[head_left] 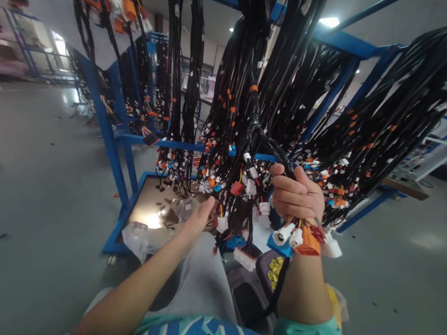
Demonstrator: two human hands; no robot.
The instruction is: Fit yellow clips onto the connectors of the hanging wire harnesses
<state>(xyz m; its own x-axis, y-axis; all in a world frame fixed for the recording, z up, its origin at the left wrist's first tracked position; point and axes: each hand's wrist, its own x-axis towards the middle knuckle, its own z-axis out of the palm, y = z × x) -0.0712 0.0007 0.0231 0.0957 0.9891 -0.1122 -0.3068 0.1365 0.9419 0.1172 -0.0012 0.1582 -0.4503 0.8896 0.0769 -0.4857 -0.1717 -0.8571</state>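
Observation:
My right hand (pixel 299 195) is closed around a taped black branch of a wire harness (pixel 270 139). Below its fingers hang white plugs (pixel 283 233), an orange connector (pixel 309 243) and a blue connector (pixel 279 245), with a dark red one beside them. My left hand (pixel 201 214) is held low to the left, thumb up, close to the harness's dangling ends; its other fingers are mostly hidden. Nearest to it are a small white connector (pixel 222 223) and a red connector (pixel 238 188). A wide white connector (pixel 245 259) hangs lower, above my lap.
A blue metal rack (pixel 107 130) carries thick bundles of black harnesses (pixel 407 87) on both sides. Orange connectors (pixel 129 9) hang at the upper left. Clear plastic bags (pixel 142 239) lie on the rack's bottom tray (pixel 149 196). Grey floor (pixel 48 188) surrounds it.

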